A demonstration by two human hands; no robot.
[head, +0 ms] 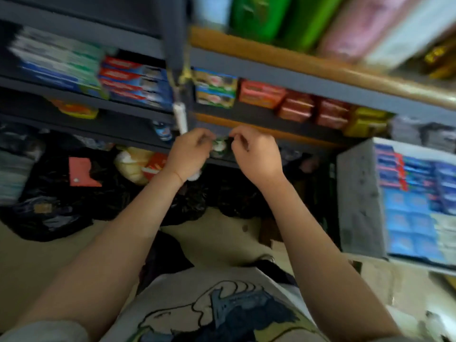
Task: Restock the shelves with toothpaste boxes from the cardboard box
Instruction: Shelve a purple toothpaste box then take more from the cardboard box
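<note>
The view is motion-blurred. My left hand [190,154] and my right hand [256,154] are raised side by side in front of a low dark shelf [246,119]. Both have curled fingers and pinch a small green and white pack [219,145] between them; what it is cannot be made out. At the right stands the open cardboard box [360,198], packed with blue toothpaste boxes [409,218]. Red and blue toothpaste boxes [135,82] are stacked on a shelf at upper left, next to teal and white boxes [56,62].
Orange, red and yellow packs [296,104] line the shelf above my hands. A white tube [179,118] hangs from the shelf post. Black plastic bags [61,193] and a red card lie on the floor under the shelves. Green and pink packs fill the top shelf.
</note>
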